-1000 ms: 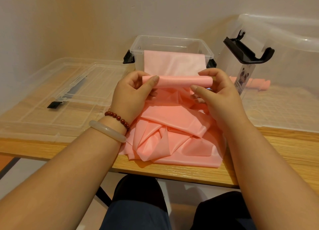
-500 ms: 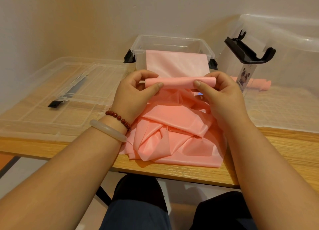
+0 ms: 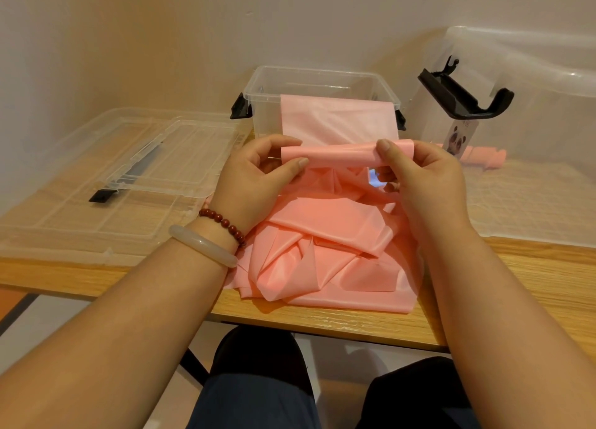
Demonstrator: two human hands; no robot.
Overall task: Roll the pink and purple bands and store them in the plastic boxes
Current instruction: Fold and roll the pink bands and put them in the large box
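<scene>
Pinching the rolled part of the pink band [image 3: 338, 156] just in front of the small clear plastic box [image 3: 322, 73]. Gripping with the left hand [image 3: 254, 183] clamped on the roll's left end and the right hand [image 3: 425, 183] clamped on its right end, thumbs against the roll. From the roll, stretched up over the box's near rim and into it. The rest heaped loose and crumpled on the wooden table [image 3: 354, 324], nearer than the box. Right of the box, inside a larger clear box [image 3: 532, 83], another pink roll [image 3: 480, 159]. Left of it, flat clear lids [image 3: 129, 177].
</scene>
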